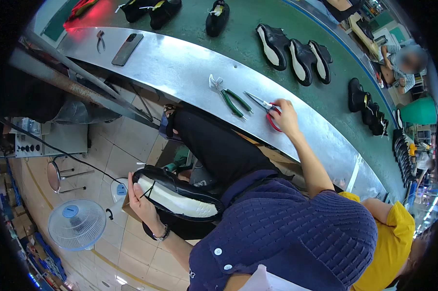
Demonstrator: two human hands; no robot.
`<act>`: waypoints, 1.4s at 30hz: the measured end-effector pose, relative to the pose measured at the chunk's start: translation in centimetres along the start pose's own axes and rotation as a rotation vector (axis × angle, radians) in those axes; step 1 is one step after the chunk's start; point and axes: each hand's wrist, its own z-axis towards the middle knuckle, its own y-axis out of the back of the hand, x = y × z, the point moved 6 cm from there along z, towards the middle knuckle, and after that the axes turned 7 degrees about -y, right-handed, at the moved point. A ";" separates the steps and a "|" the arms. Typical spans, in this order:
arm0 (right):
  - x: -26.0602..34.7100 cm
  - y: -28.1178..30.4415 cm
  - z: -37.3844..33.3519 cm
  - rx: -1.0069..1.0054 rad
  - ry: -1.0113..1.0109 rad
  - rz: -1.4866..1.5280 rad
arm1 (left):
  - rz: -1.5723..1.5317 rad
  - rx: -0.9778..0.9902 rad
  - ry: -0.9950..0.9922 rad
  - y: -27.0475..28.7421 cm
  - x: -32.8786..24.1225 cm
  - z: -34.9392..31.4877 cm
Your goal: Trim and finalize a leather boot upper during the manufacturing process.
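While the left hand (142,201) grips the black white-soled shoe (178,194) near the lap, the right hand (284,116) closes on red-handled scissors (267,109), blades pointing left along the far steel bench (180,68).

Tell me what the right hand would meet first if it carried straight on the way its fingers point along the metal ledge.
The right hand already rests on the red-handled scissors. Further along that line, the green-handled pliers probably come next, lying apart on the metal ledge.

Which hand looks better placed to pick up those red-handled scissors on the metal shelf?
Probably the right hand: it already rests on the red-handled scissors on the curved metal shelf. The left hand is busy gripping the black shoe with the white insole on the lap.
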 end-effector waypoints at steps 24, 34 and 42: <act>22.5 -1.2 -21.6 1.858 -0.320 0.581 | -0.067 -0.363 0.189 -1.6 -0.3 -10.6; 23.7 -2.7 -22.1 1.594 -0.125 0.305 | 0.115 -0.327 0.060 -0.7 -1.6 -9.3; 22.2 -1.1 -12.3 0.967 0.204 0.401 | 0.719 -0.263 -0.340 -0.3 -6.5 -4.7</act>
